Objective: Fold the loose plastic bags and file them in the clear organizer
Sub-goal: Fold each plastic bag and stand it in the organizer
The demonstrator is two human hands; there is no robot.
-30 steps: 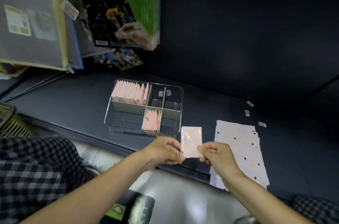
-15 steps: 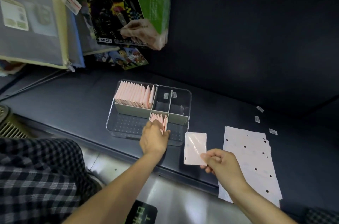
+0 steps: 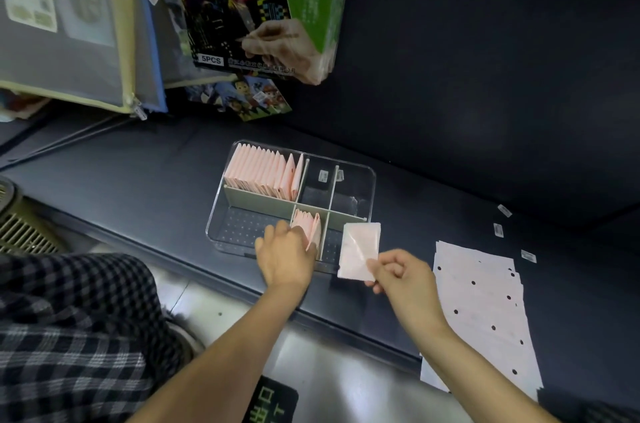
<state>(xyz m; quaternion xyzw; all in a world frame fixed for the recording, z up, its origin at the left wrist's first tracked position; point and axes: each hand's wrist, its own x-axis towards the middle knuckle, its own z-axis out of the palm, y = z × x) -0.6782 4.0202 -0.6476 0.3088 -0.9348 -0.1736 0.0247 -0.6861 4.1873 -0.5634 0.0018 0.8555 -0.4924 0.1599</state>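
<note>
The clear organizer (image 3: pixel 360 176) stands on the dark shelf, split by grey dividers. Its back left compartment holds a row of upright folded pink bags (image 3: pixel 263 173). A smaller bunch of folded pink bags (image 3: pixel 308 225) stands in the front middle slot. My left hand (image 3: pixel 285 258) reaches into the front of the organizer, fingers against that small bunch. My right hand (image 3: pixel 398 273) pinches a folded pale bag (image 3: pixel 358 249) by its lower right corner, holding it upright just right of the organizer's front. A stack of flat loose bags (image 3: pixel 485 301) with black dots lies to the right.
Three small labels (image 3: pixel 498 230) lie on the shelf behind the loose stack. Hanging zip folders (image 3: pixel 69 24) and a green scratch-paper pack (image 3: pixel 270 6) overhang the back left. A grille (image 3: pixel 20 232) sits at the left edge. My checked sleeve or garment (image 3: pixel 69 336) fills the lower left.
My left hand let go of the folded bag and moved forward into the organizer's front slot. My right hand alone now carries the bag and has brought it closer to the organizer.
</note>
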